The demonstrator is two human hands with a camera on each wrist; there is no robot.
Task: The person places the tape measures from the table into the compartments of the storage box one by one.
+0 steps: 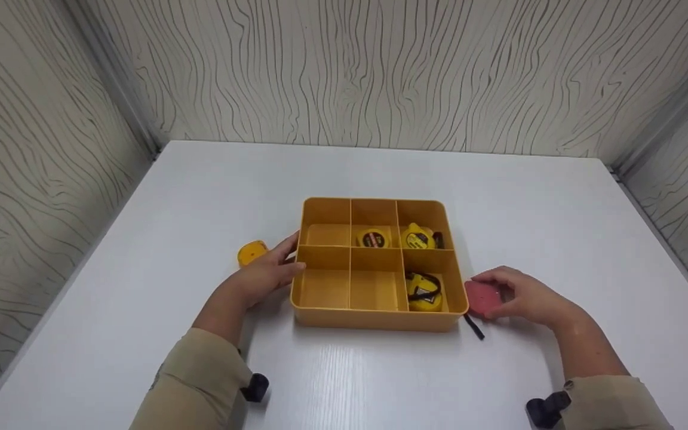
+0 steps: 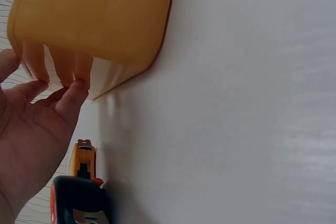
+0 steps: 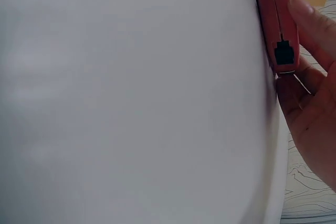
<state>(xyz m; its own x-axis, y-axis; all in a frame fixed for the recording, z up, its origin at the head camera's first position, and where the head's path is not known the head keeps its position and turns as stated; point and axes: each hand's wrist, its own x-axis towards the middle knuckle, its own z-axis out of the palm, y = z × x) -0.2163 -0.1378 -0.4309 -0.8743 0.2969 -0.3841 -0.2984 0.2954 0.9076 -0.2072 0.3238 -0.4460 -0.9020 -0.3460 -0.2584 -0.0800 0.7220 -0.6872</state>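
A yellow box with six compartments stands mid-table. My left hand holds its left wall, thumb at the rim and fingertips against the outside. At the box's right side, my right hand grips a red tape measure between thumb and fingers; its black strap trails on the table. The right wrist view shows this red tape measure standing low at the tabletop. Three yellow tape measures lie in the box: back middle, back right and front right.
An orange tape measure lies left of the box, behind my left hand. Closer in the left wrist view is a dark tape measure with red parts, hidden from the head view. Wood-patterned walls bound the white table.
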